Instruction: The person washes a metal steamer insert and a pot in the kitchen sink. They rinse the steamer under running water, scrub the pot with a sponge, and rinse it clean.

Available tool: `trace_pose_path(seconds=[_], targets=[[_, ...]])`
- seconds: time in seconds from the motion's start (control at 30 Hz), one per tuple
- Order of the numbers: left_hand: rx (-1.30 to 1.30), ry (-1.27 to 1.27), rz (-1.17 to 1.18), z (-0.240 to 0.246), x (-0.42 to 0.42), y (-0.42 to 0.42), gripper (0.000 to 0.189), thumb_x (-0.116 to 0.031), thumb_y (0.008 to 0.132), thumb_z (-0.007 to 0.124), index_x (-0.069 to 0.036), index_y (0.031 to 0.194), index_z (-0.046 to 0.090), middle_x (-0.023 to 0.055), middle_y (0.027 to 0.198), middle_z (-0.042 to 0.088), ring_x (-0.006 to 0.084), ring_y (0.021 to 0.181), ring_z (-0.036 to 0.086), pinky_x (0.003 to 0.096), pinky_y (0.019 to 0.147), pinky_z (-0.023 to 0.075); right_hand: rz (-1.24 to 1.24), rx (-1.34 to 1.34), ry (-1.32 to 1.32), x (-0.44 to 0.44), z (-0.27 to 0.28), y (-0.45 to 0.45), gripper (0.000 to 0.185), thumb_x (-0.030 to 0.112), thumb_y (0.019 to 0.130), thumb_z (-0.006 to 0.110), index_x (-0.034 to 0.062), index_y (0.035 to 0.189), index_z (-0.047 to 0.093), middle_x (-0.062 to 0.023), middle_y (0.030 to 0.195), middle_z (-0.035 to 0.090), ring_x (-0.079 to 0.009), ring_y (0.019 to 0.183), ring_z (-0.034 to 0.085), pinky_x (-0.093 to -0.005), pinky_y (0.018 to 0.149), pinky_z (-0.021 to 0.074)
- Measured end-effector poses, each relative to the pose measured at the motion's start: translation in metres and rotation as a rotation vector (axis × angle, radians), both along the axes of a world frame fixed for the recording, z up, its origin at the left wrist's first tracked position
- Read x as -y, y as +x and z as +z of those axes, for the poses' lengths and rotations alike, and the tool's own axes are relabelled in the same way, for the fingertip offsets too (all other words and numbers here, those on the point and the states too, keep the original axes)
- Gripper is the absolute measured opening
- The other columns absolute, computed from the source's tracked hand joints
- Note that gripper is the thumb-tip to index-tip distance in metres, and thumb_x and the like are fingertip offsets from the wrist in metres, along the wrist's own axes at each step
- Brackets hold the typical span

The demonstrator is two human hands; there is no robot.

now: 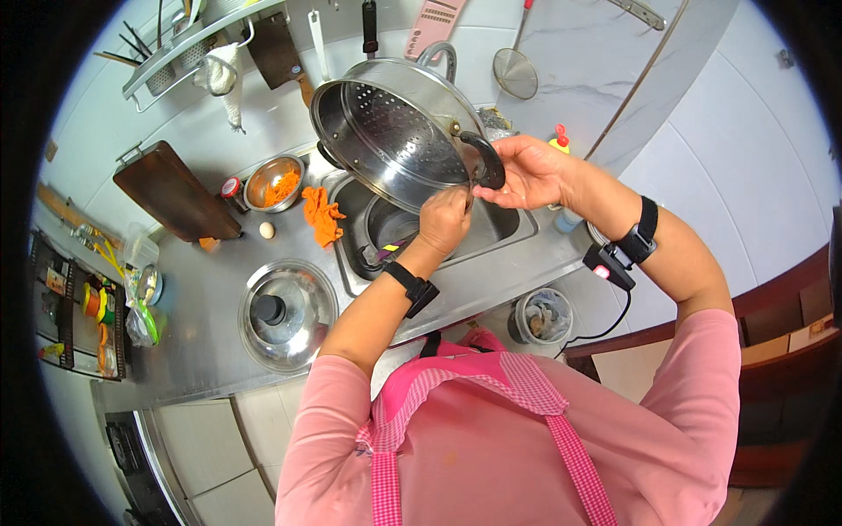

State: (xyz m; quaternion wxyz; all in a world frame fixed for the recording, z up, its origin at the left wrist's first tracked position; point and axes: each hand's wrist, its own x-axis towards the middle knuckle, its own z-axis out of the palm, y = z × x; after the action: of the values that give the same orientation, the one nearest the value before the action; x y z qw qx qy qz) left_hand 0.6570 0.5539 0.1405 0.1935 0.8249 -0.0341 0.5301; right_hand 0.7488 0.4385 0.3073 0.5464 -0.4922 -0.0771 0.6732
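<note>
A stainless-steel steamer pot section with a perforated base is tilted on its side above the sink. My left hand is closed at its lower rim, beside the black side handle. At that handle, my right hand supports the steamer with partly curled fingers; its exact hold is partly hidden. Below, in the sink, lies a round metal pot, largely covered by the steamer and my left hand. A glass-and-metal lid with a black knob lies on the counter to the left.
On the counter are an orange cloth, a metal bowl of shredded carrot, an egg, a red-lidded jar and a thick cutting board. A cleaver and a strainer hang behind. A lined bin stands below.
</note>
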Motion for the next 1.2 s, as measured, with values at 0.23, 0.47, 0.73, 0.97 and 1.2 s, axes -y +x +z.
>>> trace_pose_path(seconds=[0.23,0.47,0.73,0.97,1.2], targets=[[0.011,-0.029,-0.01,-0.013,-0.001,0.015,0.011,-0.008,0.074,0.063,-0.005,0.083,0.058,0.0113,0.075,0.062,0.0304,0.07,0.06,0.0398,0.061,0.0483,-0.273,-0.171,0.014,0.003,-0.022,-0.014,0.02,0.008,0.089,0.041,-0.0074,0.08,0.05,-0.0225,0.076,0.059,-0.0214,0.061,0.063,-0.0257,0.049,0.0568],[-0.297,0.005,-0.174,-0.004,-0.019,-0.003,0.041,-0.012,0.074,0.066,-0.001,0.111,0.054,0.0176,0.112,0.057,0.03,0.102,0.056,0.0367,0.085,0.0458,-0.415,-0.323,-0.011,0.018,-0.037,-0.016,0.014,0.003,0.087,0.036,-0.0053,0.095,0.044,-0.0278,0.092,0.055,-0.0102,0.046,0.05,-0.0176,0.03,0.0374],[0.064,-1.397,-1.689,0.094,-0.074,-0.093,0.046,-0.041,0.094,0.036,-0.002,0.113,0.052,0.0156,0.112,0.056,0.0256,0.11,0.049,0.041,0.096,0.0376,-0.324,0.328,0.373,0.052,-0.05,-0.009,0.045,0.003,0.08,0.047,0.0007,0.126,0.045,-0.0134,0.09,0.06,-0.0052,0.058,0.05,-0.015,0.04,0.0315],[0.229,-1.952,-0.546,0.138,-0.082,-0.079,0.053,-0.05,0.094,0.03,-0.007,0.117,0.051,0.0067,0.12,0.055,0.0257,0.11,0.051,0.0442,0.098,0.0391,-0.435,0.691,0.792,0.045,-0.081,0.008,0.063,-0.003,0.075,0.047,0.001,0.136,0.033,-0.0071,0.09,0.055,-0.013,0.065,0.054,-0.0232,0.064,0.046],[0.058,-1.784,-0.854,0.102,-0.09,-0.035,0.053,-0.042,0.092,0.037,-0.005,0.131,0.042,0.0104,0.131,0.047,0.0297,0.118,0.046,0.0446,0.098,0.038,-0.294,-0.177,0.533,0.044,-0.079,0.076,0.07,0.053,0.078,0.057,0.0039,0.127,0.044,-0.0139,0.115,0.055,-0.0281,0.099,0.054,-0.0422,0.09,0.0407]])
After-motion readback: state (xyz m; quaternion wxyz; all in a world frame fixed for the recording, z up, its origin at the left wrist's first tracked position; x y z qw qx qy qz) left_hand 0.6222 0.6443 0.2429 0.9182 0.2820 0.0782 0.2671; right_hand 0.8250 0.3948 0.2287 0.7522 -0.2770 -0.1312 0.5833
